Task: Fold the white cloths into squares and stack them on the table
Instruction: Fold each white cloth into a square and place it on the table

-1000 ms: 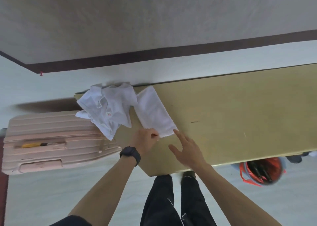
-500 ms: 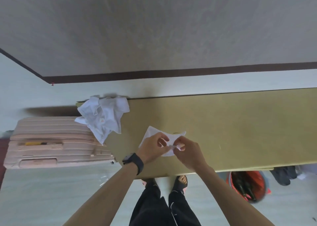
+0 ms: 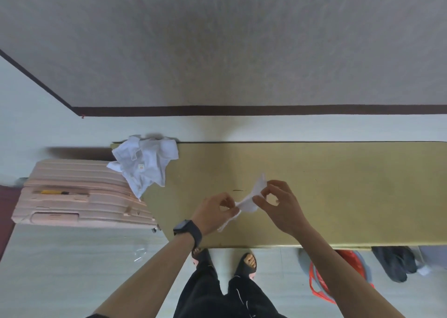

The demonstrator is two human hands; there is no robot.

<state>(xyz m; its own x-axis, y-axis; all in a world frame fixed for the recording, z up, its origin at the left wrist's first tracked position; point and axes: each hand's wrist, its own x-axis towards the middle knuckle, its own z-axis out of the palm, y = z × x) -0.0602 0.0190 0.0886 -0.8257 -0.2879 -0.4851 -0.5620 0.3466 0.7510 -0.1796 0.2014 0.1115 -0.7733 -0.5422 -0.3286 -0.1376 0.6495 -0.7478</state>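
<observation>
A small white cloth [image 3: 250, 203] is lifted just above the yellow-brown table [image 3: 338, 196], seen almost edge-on. My left hand [image 3: 215, 212], with a black watch on its wrist, pinches the cloth's near-left end. My right hand [image 3: 280, 206] pinches its far-right part between thumb and forefinger. A heap of crumpled white cloths [image 3: 145, 166] lies on the table's far-left corner and hangs over the edge.
A pink suitcase [image 3: 77, 196] lies on the floor left of the table, a yellow tool on it. A red bag [image 3: 321, 279] and a dark bundle [image 3: 396, 262] sit on the floor under the table's near right edge. My feet stand at the near edge.
The folded cloth lay flat beside the heap one second ago. Both hands have picked it up and carried it right, toward the table's middle, and it now hangs between them.
</observation>
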